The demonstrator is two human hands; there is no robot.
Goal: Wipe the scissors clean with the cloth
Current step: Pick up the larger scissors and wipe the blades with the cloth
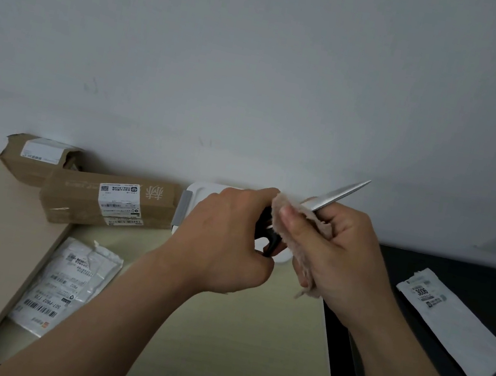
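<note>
Head view: left hand (224, 240) is clamping black-handled steel scissors (338, 194), right hand (345, 264) pinching fluffy beige cloth (286, 224) round them, a slip risking cut fingers.

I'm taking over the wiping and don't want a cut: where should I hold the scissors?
By the black handles, from the left, where the left hand grips them. The blades run up-right to a bare sharp tip; the right hand holds the cloth round their base.
</note>
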